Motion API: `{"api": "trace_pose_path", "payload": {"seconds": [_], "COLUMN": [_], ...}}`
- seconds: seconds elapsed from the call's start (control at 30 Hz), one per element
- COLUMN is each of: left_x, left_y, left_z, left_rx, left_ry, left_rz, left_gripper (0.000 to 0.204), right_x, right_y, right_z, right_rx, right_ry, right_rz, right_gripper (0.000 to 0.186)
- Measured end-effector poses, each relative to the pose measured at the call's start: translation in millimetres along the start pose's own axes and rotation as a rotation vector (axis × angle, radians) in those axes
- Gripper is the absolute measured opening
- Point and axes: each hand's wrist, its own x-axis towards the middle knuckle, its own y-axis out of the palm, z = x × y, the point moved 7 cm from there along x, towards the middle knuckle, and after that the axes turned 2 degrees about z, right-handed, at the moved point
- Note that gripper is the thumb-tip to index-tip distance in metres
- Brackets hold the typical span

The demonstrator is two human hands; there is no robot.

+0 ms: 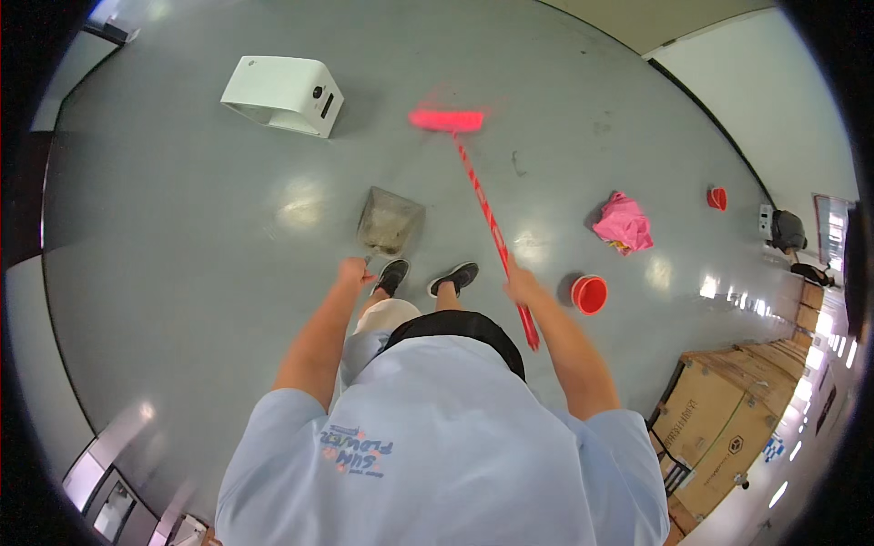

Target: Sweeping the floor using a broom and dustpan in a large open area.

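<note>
My right hand (523,284) is closed around the red-and-white striped handle of a broom (484,205). The broom's bright red head (446,120) is out ahead of me at floor level, slightly blurred. In my left hand (354,271) is the handle end of a grey dustpan (391,221), whose pan is just in front of my left shoe. Some dark dirt or staining shows inside the pan near its handle; I cannot make out which. The fingers of my left hand are wrapped around the handle, which is mostly hidden.
A white box-shaped appliance (284,93) sits on the grey floor at far left. To my right are a red bucket (589,295), a crumpled pink cloth or bag (624,223) and a farther red bucket (717,198). Wooden crates (719,409) stand at lower right.
</note>
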Motion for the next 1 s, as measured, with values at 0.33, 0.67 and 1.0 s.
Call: {"api": "trace_pose_path", "payload": {"seconds": [0.33, 0.67, 1.0], "left_x": [-18.7, -11.6, -17.5], "left_y": [19.8, -38.3, -100.9], "left_z": [-19.7, -21.9, -3.5], "left_rx": [0.008, -0.024, -0.183], "left_ry": [-0.043, -0.004, -0.046], "left_rz": [0.069, 0.106, 0.051], "left_gripper": [0.01, 0.002, 0.008], "right_x": [-217.7, -18.3, 84.7], "right_y": [-13.8, -66.5, 1.5], "right_z": [36.1, 124.4, 196.7], "right_rx": [0.177, 0.121, -0.029], "right_ry": [-0.003, -0.252, -0.176], "right_rz": [0.324, -0.117, -0.121], "right_gripper": [0.069, 0.066, 0.065]}}
